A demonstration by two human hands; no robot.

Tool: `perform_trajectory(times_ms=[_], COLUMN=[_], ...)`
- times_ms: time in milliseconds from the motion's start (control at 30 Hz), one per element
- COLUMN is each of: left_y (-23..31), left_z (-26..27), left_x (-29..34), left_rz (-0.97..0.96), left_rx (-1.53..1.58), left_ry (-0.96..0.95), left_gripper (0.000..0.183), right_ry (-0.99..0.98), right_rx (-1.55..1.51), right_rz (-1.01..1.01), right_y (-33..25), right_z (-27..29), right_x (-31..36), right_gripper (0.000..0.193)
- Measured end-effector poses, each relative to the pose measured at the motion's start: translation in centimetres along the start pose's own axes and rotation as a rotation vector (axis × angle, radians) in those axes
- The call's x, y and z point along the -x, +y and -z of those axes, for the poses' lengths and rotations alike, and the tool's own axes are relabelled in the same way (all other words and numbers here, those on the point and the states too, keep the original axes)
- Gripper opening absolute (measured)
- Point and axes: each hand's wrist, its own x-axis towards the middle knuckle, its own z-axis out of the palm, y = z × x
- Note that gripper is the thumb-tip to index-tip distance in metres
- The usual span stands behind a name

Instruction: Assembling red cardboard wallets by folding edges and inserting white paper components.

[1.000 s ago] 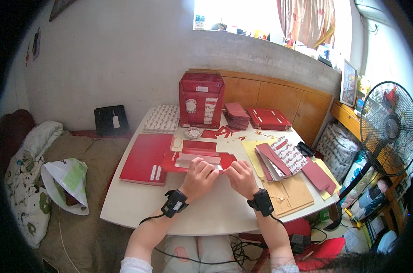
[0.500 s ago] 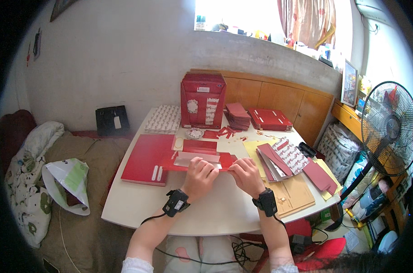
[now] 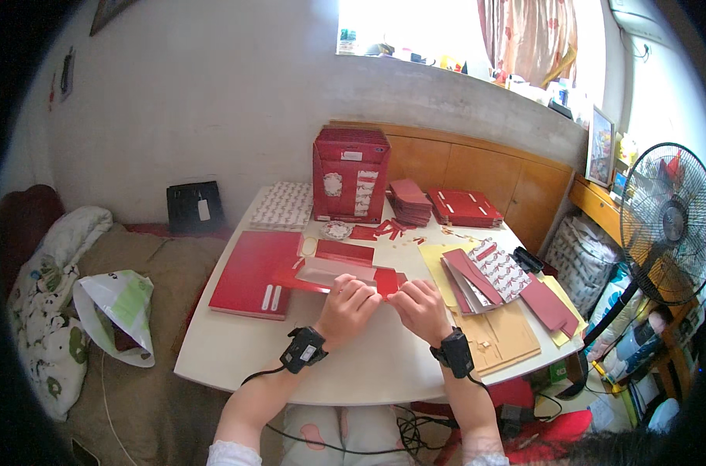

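Observation:
A red cardboard piece with raised, folded flaps (image 3: 322, 273) is held tilted over the near middle of the table. My left hand (image 3: 348, 311) is closed on its near edge, fingers curled over it. Close beside it, my right hand (image 3: 420, 312) pinches the same piece near its right end. The fingertips of both hands nearly meet, and the part of the edge under them is hidden. Left of my hands lies a stack of flat red cardboard sheets (image 3: 248, 272) with white slots. A round patterned sticker roll (image 3: 336, 230) sits just beyond the piece.
A tall red box (image 3: 351, 179) stands at the back, beside patterned sheets (image 3: 281, 204) and stacked red cards (image 3: 409, 203). Red ribbon scraps (image 3: 392, 227) lie before them. At right are patterned folders (image 3: 496, 268), tan boards (image 3: 496, 342) and a standing fan (image 3: 667, 225).
My left hand has slid right along the edge, closer to my right hand. The cardboard has tilted, its left end now further left.

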Motion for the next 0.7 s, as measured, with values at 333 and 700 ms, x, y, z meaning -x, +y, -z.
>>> perform_trajectory(times_ms=[333, 700], left_y=[-0.4, -0.5], left_z=[0.0, 0.2], left_x=[0.3, 0.3], left_rz=[0.037, 0.084], left_rx=[0.053, 0.065], left_ry=[0.008, 0.065], left_gripper=[0.011, 0.012], right_ry=[-0.056, -0.069], right_rx=[-0.08, -0.09], right_rz=[-0.081, -0.147], right_y=[0.1, 0.9], right_z=[0.8, 1.2], right_x=[-0.2, 0.0], right_gripper=[0.016, 0.019])
